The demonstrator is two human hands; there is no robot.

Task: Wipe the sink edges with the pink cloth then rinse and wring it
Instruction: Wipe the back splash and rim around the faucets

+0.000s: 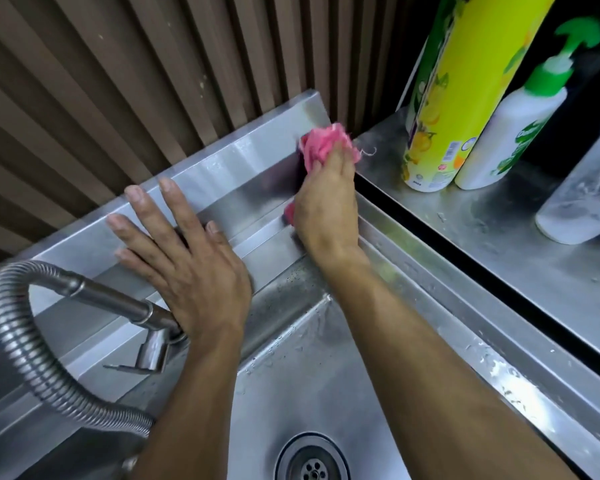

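The pink cloth is bunched up in the far right corner of the steel sink, against the back splash. My right hand lies over the cloth with fingers straight and presses it onto the corner; part of the cloth is hidden under the palm. My left hand rests flat on the back ledge of the sink, fingers spread and straight, holding nothing. The drain shows at the bottom of the basin.
A flexible metal tap hose with a steel spout curves over the left side, close to my left wrist. On the steel counter to the right stand a tall yellow-green can, a white pump bottle and a cloudy plastic cup. A brown slatted wall runs behind.
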